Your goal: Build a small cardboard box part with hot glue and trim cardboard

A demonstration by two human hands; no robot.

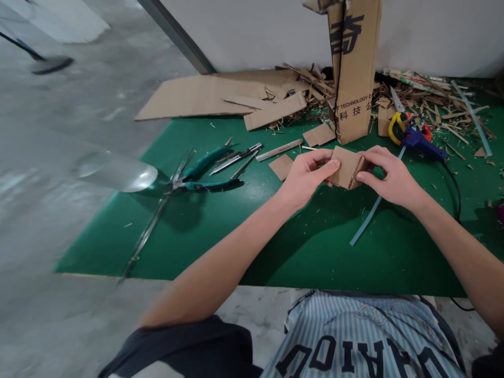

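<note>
A small folded cardboard piece (343, 164) is held between my two hands above the green table (220, 226). My left hand (309, 176) pinches its left side, thumb lying on the front face. On the right side, my right hand (384, 173) grips the edge with thumb and fingers. Just below the right hand lies a translucent glue stick (366, 220), its upper part running behind that hand toward a blue hot glue gun (422, 144). A flat cardboard square (281, 167) rests on the table beside my left hand.
Green-handled pliers (208, 184) and a utility knife (236, 159) lie left, near a clear bottle (118, 170). A tall cardboard structure (356, 73) stands behind the hands. Cardboard scraps (425, 100) heap along the wall, with yellow-handled scissors (397, 126) in front. A black cord (457, 189) trails right.
</note>
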